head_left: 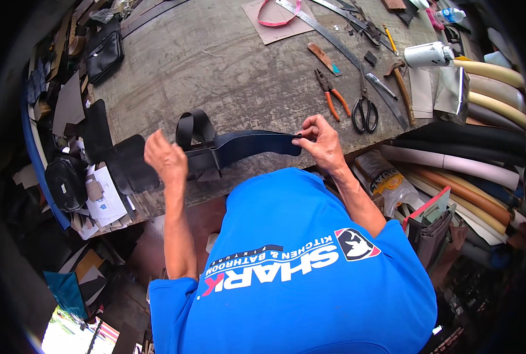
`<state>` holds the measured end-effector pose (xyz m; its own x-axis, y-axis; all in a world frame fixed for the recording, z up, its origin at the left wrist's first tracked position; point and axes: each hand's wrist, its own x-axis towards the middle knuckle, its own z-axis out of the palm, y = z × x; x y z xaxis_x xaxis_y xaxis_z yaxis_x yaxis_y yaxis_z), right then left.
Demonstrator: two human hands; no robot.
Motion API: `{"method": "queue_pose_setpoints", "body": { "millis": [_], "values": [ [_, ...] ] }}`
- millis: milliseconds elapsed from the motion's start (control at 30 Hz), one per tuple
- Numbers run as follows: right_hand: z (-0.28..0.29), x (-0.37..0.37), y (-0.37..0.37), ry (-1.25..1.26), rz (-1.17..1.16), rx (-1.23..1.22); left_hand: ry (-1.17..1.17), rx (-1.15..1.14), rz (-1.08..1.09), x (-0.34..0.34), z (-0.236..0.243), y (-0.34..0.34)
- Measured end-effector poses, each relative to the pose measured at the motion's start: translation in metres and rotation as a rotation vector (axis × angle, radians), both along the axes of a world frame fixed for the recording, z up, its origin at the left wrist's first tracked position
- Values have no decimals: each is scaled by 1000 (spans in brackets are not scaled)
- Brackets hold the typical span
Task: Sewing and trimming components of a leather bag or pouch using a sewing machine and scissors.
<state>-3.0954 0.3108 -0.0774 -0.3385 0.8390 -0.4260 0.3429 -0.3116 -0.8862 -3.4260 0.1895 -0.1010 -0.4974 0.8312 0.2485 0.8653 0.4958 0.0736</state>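
Note:
At the bench's front edge, a long dark leather strip (257,141) curves rightward, its far end pinched between the thumb and fingers of my right hand (320,144). My left hand (166,158) is raised at the strip's left, over black leather pieces (130,162), its fingers curled together; whether they hold anything is unclear. A looped black strap (195,123) stands just behind the strip, between my hands.
Orange-handled pliers (335,103), black scissors (364,115), a hammer (407,100) and rulers (333,41) lie on the workbench (186,71). A black pouch (65,183) and papers crowd the left. Rolled materials (451,165) fill the right side.

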Motion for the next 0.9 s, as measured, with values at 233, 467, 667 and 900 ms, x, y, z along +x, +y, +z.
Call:
{"method": "queue_pose_setpoints", "body": {
  "millis": [233, 467, 667, 900],
  "values": [
    [4, -2, -1, 0, 44, 114, -862, 64, -821, 149, 18, 68],
    [11, 15, -4, -2, 64, 74, -1167, 135, -772, 162, -2, 74],
    [17, 31, 8, -2, 140, -151, -1134, 123, -774, 169, 1, 73],
    [19, 35, 13, 28, 88, -253, -1071, 124, -781, 176, 3, 71]
  ]
}}
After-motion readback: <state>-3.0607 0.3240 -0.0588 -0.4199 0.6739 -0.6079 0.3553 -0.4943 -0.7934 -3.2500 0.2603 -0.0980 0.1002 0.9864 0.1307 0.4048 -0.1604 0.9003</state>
